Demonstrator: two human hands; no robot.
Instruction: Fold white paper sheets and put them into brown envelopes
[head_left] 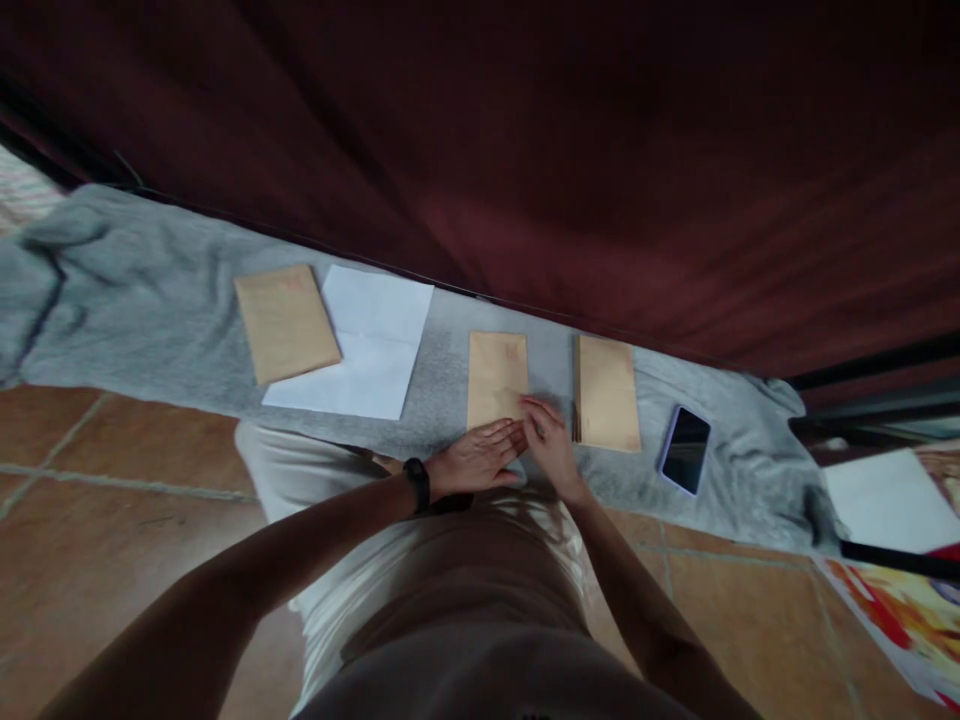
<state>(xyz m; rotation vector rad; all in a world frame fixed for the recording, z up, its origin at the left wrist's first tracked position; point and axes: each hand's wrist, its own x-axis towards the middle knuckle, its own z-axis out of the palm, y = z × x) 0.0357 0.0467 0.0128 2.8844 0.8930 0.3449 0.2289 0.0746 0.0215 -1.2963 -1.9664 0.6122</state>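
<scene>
A brown paper envelope (496,372) lies in front of me on a grey cloth, its lower edge under my hands. My left hand (481,456), with a dark band on the wrist, rests flat across that lower edge, fingers stretched out to the right. Close beside it, my right hand (553,447) touches the envelope's lower right corner. Its fingers are loosely bent and apart, pointing left, and no held object shows. Just right of my right hand is a stack of brown envelopes (609,392).
On the left, more brown envelopes (289,322) overlap white paper sheets (375,345). A phone (685,450) lies right of the stack. The grey cloth (165,310) covers a narrow bench-like surface. Behind it hangs a dark red curtain (525,150). Printed paper (900,620) is at lower right.
</scene>
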